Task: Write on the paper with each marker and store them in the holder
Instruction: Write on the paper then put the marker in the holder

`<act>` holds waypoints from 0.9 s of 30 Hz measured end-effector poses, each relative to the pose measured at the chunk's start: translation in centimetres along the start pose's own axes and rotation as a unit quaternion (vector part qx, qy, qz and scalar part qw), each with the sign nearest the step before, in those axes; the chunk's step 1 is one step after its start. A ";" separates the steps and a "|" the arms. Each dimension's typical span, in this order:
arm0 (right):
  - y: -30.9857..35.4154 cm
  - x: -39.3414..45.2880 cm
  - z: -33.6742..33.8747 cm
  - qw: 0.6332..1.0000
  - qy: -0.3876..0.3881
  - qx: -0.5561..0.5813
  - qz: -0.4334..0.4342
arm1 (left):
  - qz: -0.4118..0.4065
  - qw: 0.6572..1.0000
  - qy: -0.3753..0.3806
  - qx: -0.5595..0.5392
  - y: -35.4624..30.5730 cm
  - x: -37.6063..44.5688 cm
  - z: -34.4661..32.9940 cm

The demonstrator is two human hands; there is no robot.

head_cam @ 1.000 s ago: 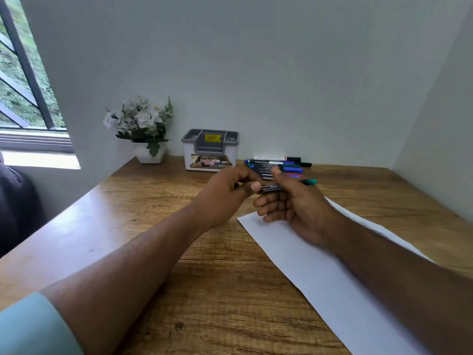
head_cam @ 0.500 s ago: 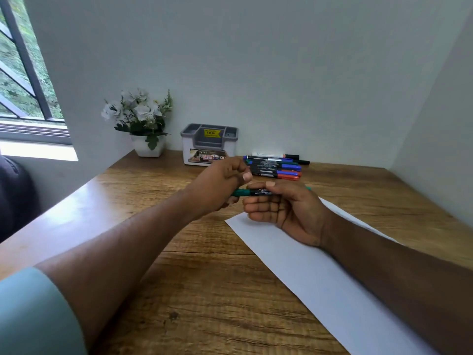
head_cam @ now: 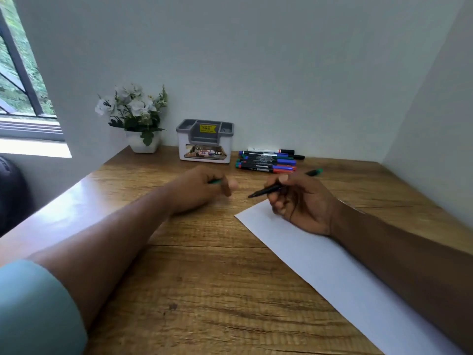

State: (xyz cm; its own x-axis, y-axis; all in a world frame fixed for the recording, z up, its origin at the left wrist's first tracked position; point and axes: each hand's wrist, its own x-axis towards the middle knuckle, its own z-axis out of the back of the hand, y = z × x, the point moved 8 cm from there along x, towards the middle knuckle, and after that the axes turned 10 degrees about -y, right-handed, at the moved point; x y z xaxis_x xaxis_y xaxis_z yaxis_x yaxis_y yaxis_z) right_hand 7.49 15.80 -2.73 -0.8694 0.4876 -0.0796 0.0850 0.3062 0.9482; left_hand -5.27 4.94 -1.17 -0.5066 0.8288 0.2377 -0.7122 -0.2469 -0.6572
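My right hand (head_cam: 299, 201) grips an uncapped black marker with a green end (head_cam: 271, 189), its tip pointing left just above the far corner of the white paper (head_cam: 320, 260). My left hand (head_cam: 202, 190) is closed around the green cap (head_cam: 214, 181), a hand's width left of the marker tip. Several more markers (head_cam: 267, 160) lie in a row by the back wall. The grey and white holder (head_cam: 204, 142) stands to their left, with no marker showing in it.
A white pot of flowers (head_cam: 139, 119) stands at the back left of the wooden desk (head_cam: 204, 278). Walls close in the back and right. A window is at the far left.
The hands held the capped marker together. Now the cap is off: my left hand has drawn away to the left with it and my right hand holds the bare marker.
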 end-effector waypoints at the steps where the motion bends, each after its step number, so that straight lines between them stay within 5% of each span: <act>1: 0.0 0.1 -0.3 1.000 0.021 -0.016 0.003 | -0.018 0.999 0.044 0.023 -0.3 -0.2 -0.6; 3: -0.1 0.1 -0.6 0.998 0.037 -0.048 0.007 | -0.049 0.991 0.112 0.048 -0.7 -0.7 -1.8; 10: 1.4 0.1 -0.9 0.986 -0.027 -0.113 0.117 | -0.082 0.983 0.157 0.040 -2.1 -0.7 -3.2; 14: 0.0 -0.6 -1.0 0.992 -0.025 -0.087 0.085 | -0.077 0.978 0.192 0.033 -2.1 -1.1 -3.3; 18: -0.4 -0.8 -1.6 0.985 0.029 -0.166 0.044 | -0.045 0.981 0.188 0.005 -1.6 -1.0 -3.0; 27: 1.0 -1.1 -1.6 0.959 0.033 -0.249 0.128 | -0.042 0.982 0.185 0.002 -1.6 -1.1 -3.2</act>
State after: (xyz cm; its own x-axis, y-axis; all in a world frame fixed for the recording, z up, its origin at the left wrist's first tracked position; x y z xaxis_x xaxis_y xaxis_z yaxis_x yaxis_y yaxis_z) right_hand 7.77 14.24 -1.24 -0.8814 0.4366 0.1800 0.0712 -0.2538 0.9646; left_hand -2.03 6.02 -2.64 -0.2355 0.9718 0.0152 -0.7460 -0.1707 -0.6437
